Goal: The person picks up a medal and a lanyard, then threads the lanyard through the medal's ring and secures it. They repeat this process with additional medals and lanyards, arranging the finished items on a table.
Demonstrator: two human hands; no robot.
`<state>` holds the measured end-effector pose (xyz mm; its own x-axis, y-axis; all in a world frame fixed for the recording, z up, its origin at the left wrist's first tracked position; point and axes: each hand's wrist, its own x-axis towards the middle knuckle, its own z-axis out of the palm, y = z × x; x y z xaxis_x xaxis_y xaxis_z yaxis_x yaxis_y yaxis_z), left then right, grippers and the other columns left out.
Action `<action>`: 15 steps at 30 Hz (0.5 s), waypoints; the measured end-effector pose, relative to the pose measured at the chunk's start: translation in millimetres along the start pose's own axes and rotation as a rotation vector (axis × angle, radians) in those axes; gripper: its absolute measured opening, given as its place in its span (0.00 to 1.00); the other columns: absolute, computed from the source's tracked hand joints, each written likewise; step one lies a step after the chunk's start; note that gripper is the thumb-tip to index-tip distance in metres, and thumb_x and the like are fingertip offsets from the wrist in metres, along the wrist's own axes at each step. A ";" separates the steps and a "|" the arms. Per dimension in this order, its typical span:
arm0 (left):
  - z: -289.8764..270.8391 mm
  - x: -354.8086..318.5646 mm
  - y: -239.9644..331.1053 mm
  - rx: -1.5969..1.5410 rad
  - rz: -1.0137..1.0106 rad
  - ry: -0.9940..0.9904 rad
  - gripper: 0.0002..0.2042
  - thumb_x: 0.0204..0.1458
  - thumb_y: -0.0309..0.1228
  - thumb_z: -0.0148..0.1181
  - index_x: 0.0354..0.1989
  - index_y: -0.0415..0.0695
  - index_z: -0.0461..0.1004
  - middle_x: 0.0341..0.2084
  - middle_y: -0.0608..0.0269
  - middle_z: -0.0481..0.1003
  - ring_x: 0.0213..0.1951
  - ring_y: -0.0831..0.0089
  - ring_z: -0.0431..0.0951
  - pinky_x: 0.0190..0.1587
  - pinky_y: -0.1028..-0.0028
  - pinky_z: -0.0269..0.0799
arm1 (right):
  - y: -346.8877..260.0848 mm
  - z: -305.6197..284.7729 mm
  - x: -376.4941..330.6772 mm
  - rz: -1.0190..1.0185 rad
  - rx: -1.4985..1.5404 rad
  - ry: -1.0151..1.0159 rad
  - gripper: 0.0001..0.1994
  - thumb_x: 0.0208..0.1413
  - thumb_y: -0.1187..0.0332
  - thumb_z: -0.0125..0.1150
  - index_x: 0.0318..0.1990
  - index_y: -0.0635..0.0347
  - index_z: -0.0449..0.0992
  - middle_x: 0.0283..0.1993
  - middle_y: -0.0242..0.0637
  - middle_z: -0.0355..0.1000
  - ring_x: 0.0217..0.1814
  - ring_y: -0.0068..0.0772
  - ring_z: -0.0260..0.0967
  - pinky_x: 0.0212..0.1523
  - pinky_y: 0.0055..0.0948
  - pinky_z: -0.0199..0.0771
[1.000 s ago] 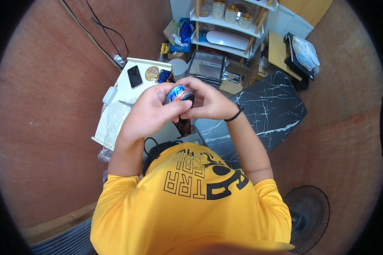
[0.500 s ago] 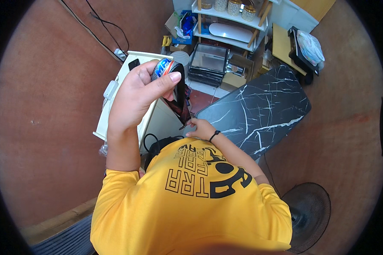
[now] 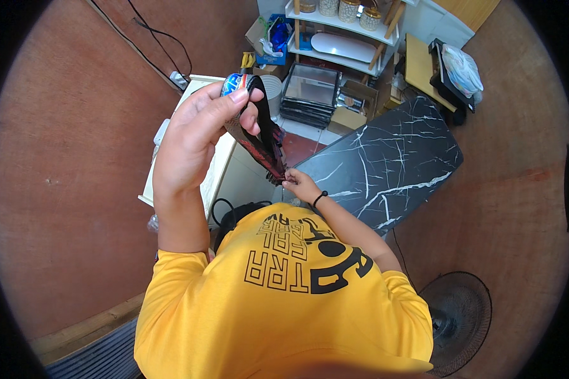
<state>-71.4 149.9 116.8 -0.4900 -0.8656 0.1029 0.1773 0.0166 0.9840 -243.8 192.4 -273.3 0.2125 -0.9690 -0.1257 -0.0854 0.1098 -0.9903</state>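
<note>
My left hand (image 3: 212,117) is raised high, its fingers and thumb closed on the top of a long printed strap (image 3: 263,140). At the fold the strap shows blue, white and red; lower down it is black with dark red patterning. It hangs in a narrow loop toward my right hand (image 3: 300,184). There my right fingertips pinch the strap's lower end, which looks dark and fringed. Whether it is one strap or several together, I cannot tell. A black band (image 3: 320,199) circles my right wrist.
A white cabinet (image 3: 216,170) stands at the left, beneath the strap. To the right is a black marble-patterned table (image 3: 385,164). Flat dark frames (image 3: 311,95) are stacked behind, below a white shelf (image 3: 335,25) with jars. A fan (image 3: 455,322) stands at lower right.
My left hand has shifted slightly up and left, tilting the strap so more of its length shows. My right hand has moved slightly right, still pinching the lower end.
</note>
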 end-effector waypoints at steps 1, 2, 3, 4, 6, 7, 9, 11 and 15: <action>-0.2 0.2 -0.3 -0.001 0.002 -0.004 0.16 0.58 0.36 0.54 0.44 0.32 0.73 0.26 0.64 0.73 0.33 0.76 0.73 0.41 0.76 0.68 | 10.0 -1.8 0.5 0.108 0.113 -0.006 0.08 0.56 0.70 0.61 0.37 0.60 0.68 0.30 0.30 0.67 0.33 0.24 0.65 0.36 0.26 0.67; -0.4 0.6 -0.5 -0.001 0.004 -0.009 0.16 0.59 0.36 0.53 0.44 0.32 0.73 0.26 0.65 0.73 0.33 0.76 0.73 0.41 0.76 0.68 | 19.0 -4.7 0.3 0.054 0.136 -0.029 0.07 0.57 0.71 0.60 0.38 0.59 0.67 0.31 0.29 0.67 0.33 0.22 0.64 0.36 0.25 0.66; -0.1 1.0 -0.9 -0.007 -0.004 -0.010 0.16 0.59 0.35 0.53 0.44 0.32 0.73 0.26 0.65 0.73 0.33 0.76 0.73 0.41 0.76 0.68 | 26.5 -6.8 0.2 0.062 0.130 -0.039 0.07 0.58 0.72 0.59 0.39 0.59 0.66 0.31 0.28 0.66 0.34 0.20 0.63 0.36 0.24 0.66; 0.0 1.1 -1.1 -0.011 -0.013 -0.011 0.16 0.59 0.35 0.53 0.44 0.32 0.73 0.26 0.65 0.73 0.33 0.76 0.73 0.41 0.76 0.68 | 32.2 -7.1 1.6 0.141 0.108 -0.036 0.07 0.59 0.73 0.57 0.40 0.58 0.65 0.32 0.27 0.66 0.35 0.17 0.62 0.36 0.23 0.65; 0.2 1.3 -1.2 -0.016 -0.024 -0.016 0.16 0.59 0.35 0.53 0.44 0.32 0.73 0.26 0.65 0.73 0.33 0.76 0.73 0.41 0.76 0.68 | 38.1 -6.8 4.1 0.028 0.130 -0.022 0.07 0.59 0.73 0.58 0.41 0.58 0.66 0.33 0.28 0.66 0.37 0.19 0.63 0.39 0.23 0.66; 0.2 1.3 -1.2 -0.018 -0.027 -0.020 0.16 0.59 0.35 0.53 0.44 0.32 0.73 0.26 0.65 0.73 0.33 0.76 0.73 0.41 0.76 0.68 | 38.6 -6.3 5.6 0.078 0.116 0.005 0.08 0.59 0.73 0.58 0.42 0.58 0.66 0.34 0.29 0.66 0.38 0.19 0.63 0.40 0.23 0.66; 0.5 1.3 -1.6 -0.021 -0.026 -0.029 0.16 0.59 0.35 0.52 0.44 0.32 0.73 0.26 0.65 0.73 0.33 0.77 0.73 0.41 0.76 0.68 | 35.9 -5.9 6.7 -0.117 0.054 0.058 0.09 0.57 0.74 0.58 0.43 0.58 0.67 0.36 0.32 0.68 0.41 0.25 0.66 0.44 0.27 0.68; 0.3 0.8 -1.5 -0.022 -0.020 -0.038 0.16 0.59 0.35 0.52 0.45 0.31 0.73 0.26 0.64 0.73 0.33 0.76 0.73 0.41 0.76 0.68 | 30.0 -7.0 6.0 -0.179 -0.083 0.144 0.10 0.55 0.77 0.57 0.44 0.58 0.68 0.37 0.37 0.69 0.44 0.32 0.69 0.47 0.32 0.69; -0.4 -0.7 -1.0 -0.041 -0.012 -0.046 0.17 0.60 0.35 0.51 0.45 0.31 0.72 0.26 0.64 0.73 0.33 0.76 0.73 0.41 0.76 0.68 | 17.9 -12.4 0.6 -0.140 -0.367 0.330 0.15 0.47 0.82 0.56 0.43 0.59 0.70 0.40 0.45 0.71 0.49 0.47 0.69 0.50 0.39 0.68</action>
<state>-70.9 150.3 115.7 -0.5312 -0.8414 0.0988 0.2056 -0.0149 0.9785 -257.3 191.1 -290.4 -0.0671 -0.9936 0.0908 -0.4270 -0.0537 -0.9027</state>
